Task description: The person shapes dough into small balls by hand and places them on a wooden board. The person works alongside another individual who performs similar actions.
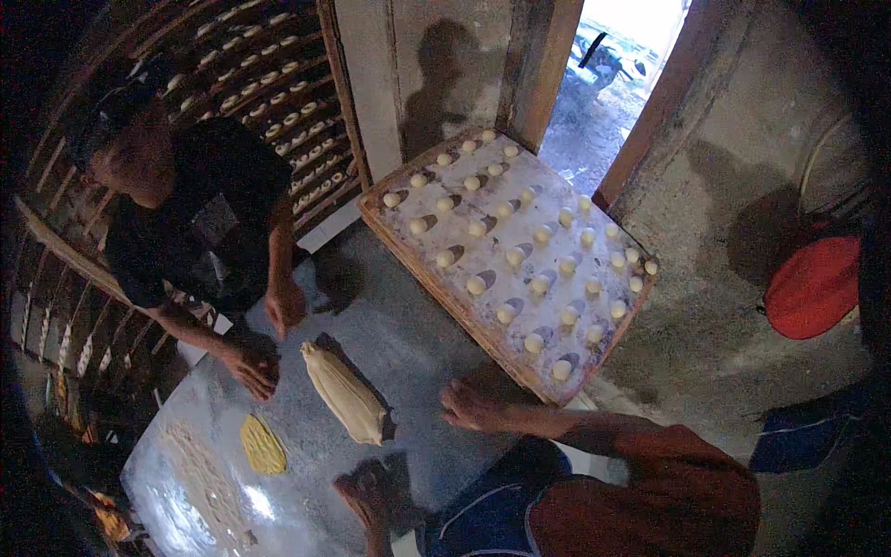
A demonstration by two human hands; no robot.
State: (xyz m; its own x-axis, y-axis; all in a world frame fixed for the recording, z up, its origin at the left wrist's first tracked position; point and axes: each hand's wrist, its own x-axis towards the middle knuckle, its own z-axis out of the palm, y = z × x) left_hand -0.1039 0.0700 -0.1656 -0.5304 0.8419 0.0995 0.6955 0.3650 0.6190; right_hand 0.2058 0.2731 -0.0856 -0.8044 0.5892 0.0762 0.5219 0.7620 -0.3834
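Note:
A long pale dough log, ridged lengthwise and narrower at its far end, lies on the grey worktable. My right hand hovers to its right, apart from it, with the fingers loosely bent and nothing seen in them. Below the near end of the log is my left hand, partly in shadow, its fingers apart and holding nothing I can see. A flat yellow piece of dough rests to the left of the log. Neither hand touches the dough.
Across the worktable a co-worker in a dark shirt holds both hands near the log. A wooden board with several dough balls adjoins the table. Loose flour lies at left. Racks of dough pieces stand behind; a doorway opens beyond.

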